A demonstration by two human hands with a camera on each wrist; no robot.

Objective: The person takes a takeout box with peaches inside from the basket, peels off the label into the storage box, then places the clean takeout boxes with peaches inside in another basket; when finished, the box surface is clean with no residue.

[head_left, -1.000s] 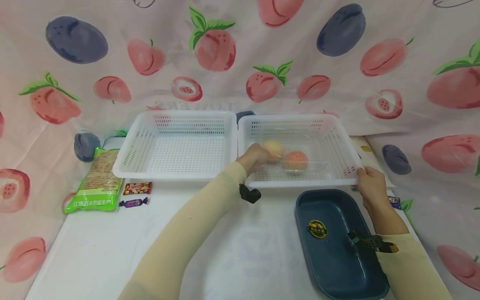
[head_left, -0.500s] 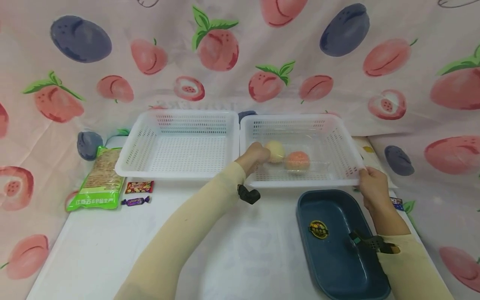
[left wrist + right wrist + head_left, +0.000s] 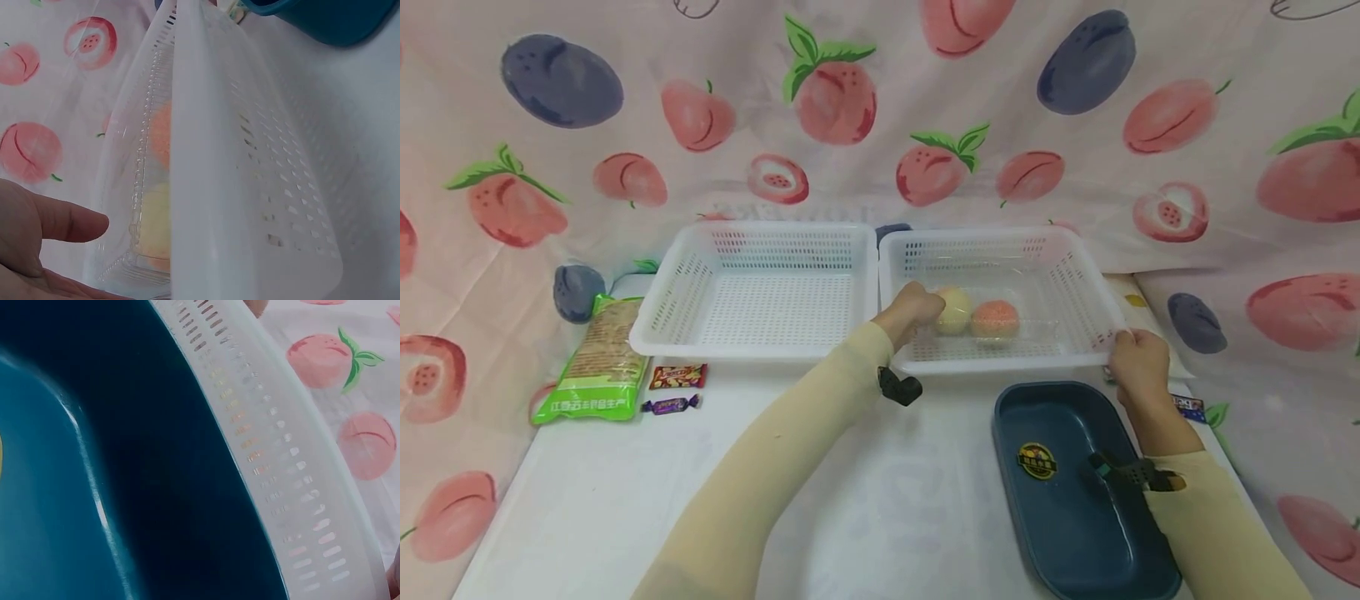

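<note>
My left hand (image 3: 913, 308) reaches into the right white plastic basket (image 3: 992, 365), at the left end of a clear plastic box (image 3: 1036, 327). Inside that box sit a pale yellow round item (image 3: 954, 312) and an orange round item (image 3: 996, 320); their kind is unclear. In the left wrist view, the thumb (image 3: 75, 224) is straight and apart from the box's end, while the other fingers are mostly cut off. My right hand (image 3: 1138, 360) grips the same basket by its front right corner. The right wrist view shows only a sliver of that hand.
Beside it stands another white basket (image 3: 752, 353). A dark blue tray (image 3: 1075, 508) lies in front on the right. At left are a green snack bag (image 3: 597, 358), a red-wrapped snack (image 3: 678, 377) and a purple-wrapped candy (image 3: 671, 405). A blue wrapper (image 3: 1189, 408) is at right.
The pale yellow item and the box's left end have come down slightly, and my left hand has shifted a little right. My right hand has moved slightly left, still at the basket's corner.
</note>
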